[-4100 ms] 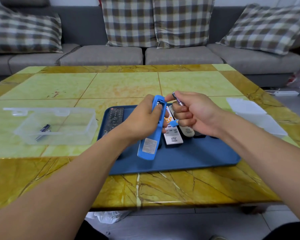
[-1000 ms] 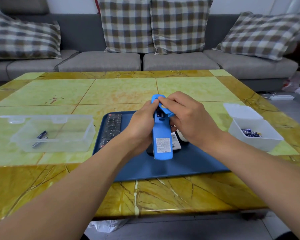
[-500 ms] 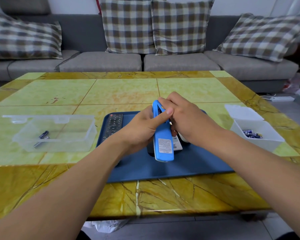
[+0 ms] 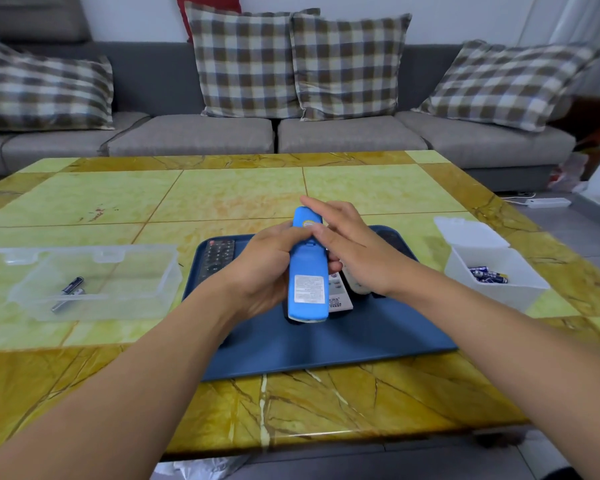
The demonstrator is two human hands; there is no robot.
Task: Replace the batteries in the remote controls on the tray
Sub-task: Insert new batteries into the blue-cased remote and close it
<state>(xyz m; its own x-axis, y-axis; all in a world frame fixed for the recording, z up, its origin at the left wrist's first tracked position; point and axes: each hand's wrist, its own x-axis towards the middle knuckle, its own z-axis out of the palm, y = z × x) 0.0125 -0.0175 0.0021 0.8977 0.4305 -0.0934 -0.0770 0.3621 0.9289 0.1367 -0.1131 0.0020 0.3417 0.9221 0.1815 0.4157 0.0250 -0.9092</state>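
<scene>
My left hand point(image 4: 267, 268) grips a blue remote point(image 4: 307, 271) held back-side up above the dark blue tray point(image 4: 326, 344); a white label shows on its lower back. My right hand point(image 4: 354, 251) lies over the remote's upper part with straight fingers, its thumb pressing on the back cover. A black remote point(image 4: 217, 259) lies at the tray's left side. A white remote point(image 4: 340, 296) and another light one lie on the tray, partly hidden under my hands.
A clear plastic box point(image 4: 90, 282) with used batteries point(image 4: 68, 292) stands left of the tray. A white box point(image 4: 492, 275) holding blue batteries point(image 4: 487, 273) stands at the right. A grey sofa with checked cushions runs behind the marble-patterned table point(image 4: 291, 403).
My right hand put a battery into the blue remote and closed the cover. Its fingers have since straightened out over the remote's top.
</scene>
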